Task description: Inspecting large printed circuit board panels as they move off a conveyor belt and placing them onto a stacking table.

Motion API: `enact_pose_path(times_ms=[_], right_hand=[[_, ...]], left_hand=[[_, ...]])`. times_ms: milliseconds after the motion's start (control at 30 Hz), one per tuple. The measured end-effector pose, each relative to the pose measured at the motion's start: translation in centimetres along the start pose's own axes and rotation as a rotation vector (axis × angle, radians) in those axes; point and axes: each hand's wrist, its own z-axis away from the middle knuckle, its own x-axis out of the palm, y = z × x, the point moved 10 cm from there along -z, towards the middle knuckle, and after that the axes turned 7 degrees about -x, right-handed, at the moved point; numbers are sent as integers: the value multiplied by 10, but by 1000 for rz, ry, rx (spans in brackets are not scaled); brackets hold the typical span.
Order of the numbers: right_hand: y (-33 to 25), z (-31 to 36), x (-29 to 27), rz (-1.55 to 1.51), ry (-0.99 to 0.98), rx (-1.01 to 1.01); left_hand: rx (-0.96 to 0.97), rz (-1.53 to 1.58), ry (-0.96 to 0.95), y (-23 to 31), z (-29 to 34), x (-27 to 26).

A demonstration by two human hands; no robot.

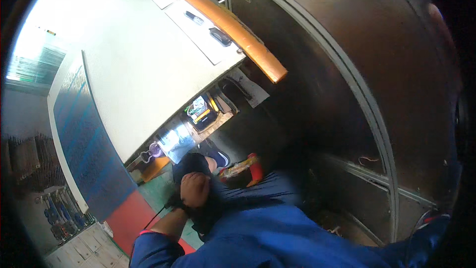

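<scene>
My left hand (pixel 195 189) is low in the middle of the head view, its fingers curled against something dark at my leg. What they hold, if anything, is hidden. A thin black cord (pixel 156 218) runs beside my left wrist. Just past the hand a dark shoe (pixel 218 156) with a white sole shows. To the right of it lies a red cylinder-shaped thing (pixel 255 169) with a yellowish wrapped piece beside it. My right sleeve (pixel 421 235) is at the lower right rim, and I cannot make out the hand.
A white table (pixel 134 69) has an orange padded edge (pixel 223 22), with paper, a black marker (pixel 194 17) and a small black object (pixel 219 36) near it. Below is a shelf with a dark box (pixel 202 114) and a clear package (pixel 176 141). A dark metal cabinet (pixel 317 94) stands right.
</scene>
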Motion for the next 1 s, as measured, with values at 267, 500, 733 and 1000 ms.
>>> enact_pose_path(times_ms=[267,500,733,1000], right_hand=[[-51,-7,-26,477,123,-54],[-77,-29,-23,641,-138,66],[-62,-24,-40,608,-12,-370],[-110,-6,13,711,-394,-525]], left_hand=[[92,72,237,27,-3,-5],[30,26,132,32,5,3],[28,-32,76,47,4,5],[-56,-45,57,22,5,17]])
